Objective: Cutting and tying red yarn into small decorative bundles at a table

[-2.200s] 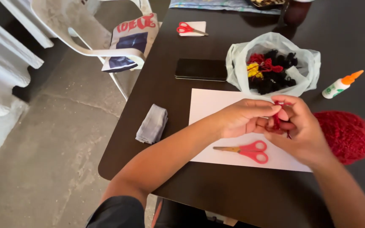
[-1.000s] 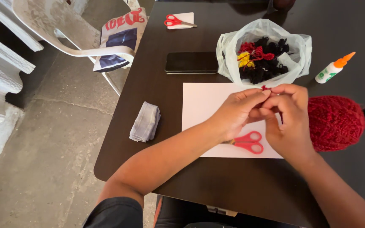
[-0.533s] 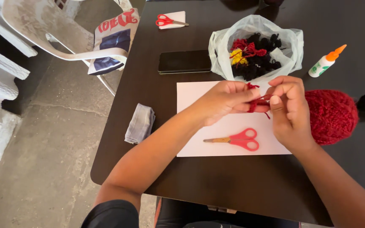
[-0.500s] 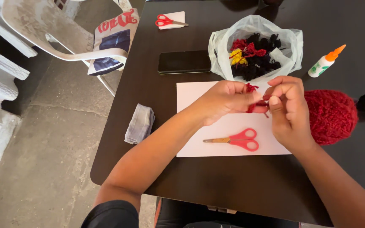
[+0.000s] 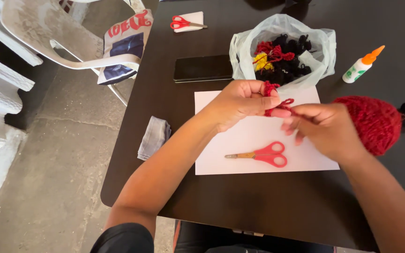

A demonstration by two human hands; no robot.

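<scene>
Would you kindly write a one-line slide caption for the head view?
Left hand and right hand work red yarn above white paper bearing red scissors.

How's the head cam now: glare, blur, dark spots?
Head view: soft daylight, no harsh shadows; faint sheen on the dark table; white paper bright but not blown; left hand, right hand and red yarn reasonably sharp; black items at right edge lose detail.
</scene>
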